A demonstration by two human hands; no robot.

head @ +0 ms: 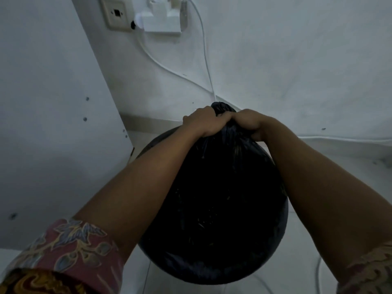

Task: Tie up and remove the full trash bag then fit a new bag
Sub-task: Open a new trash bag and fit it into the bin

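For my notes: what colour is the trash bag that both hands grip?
The trash bag is black; the head view shows it best.

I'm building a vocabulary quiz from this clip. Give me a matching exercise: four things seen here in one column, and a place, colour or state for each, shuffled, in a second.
1. trash bag
2. wall socket
3. cable
4. sleeve

A. white, hanging down the wall
B. red, patterned, bottom left
C. black, neck gripped by left hand and right hand
D. set in the wall, top left

Pairs: 1-C, 2-D, 3-A, 4-B
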